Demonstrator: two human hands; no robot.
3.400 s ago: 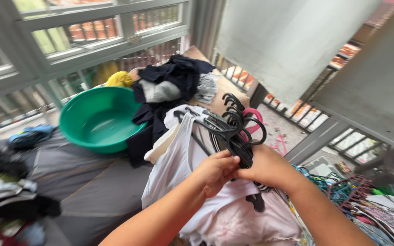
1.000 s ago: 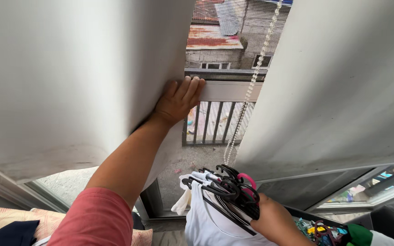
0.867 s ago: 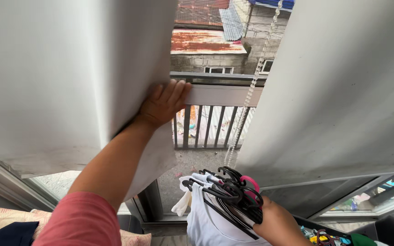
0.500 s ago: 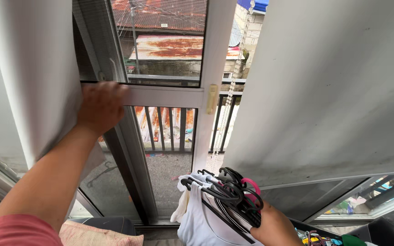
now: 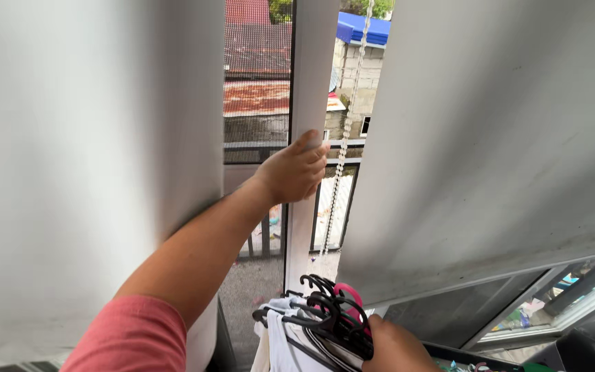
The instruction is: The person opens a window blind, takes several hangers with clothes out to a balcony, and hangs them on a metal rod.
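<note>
My left hand [image 5: 296, 169] reaches forward and grips the edge of a white sliding door frame [image 5: 308, 83] with a mesh screen. My forearm presses against the grey roller blind [image 5: 91, 151] on the left. Low in the view, my right hand [image 5: 394, 348] is closed on a bundle of black and pink clothes hangers [image 5: 328, 317] with white garments [image 5: 277, 344] hanging from them.
A second grey roller blind [image 5: 490, 131] covers the right side, with a white bead chain [image 5: 349, 103] hanging beside it. Beyond the door are a balcony railing [image 5: 332, 207], rusty roofs and a blue roof. A window frame [image 5: 573, 296] shows at lower right.
The left hand let go of the left blind's edge and moved right onto the door frame's edge. The door frame has shifted right. The hangers stay in the right hand, lower in view.
</note>
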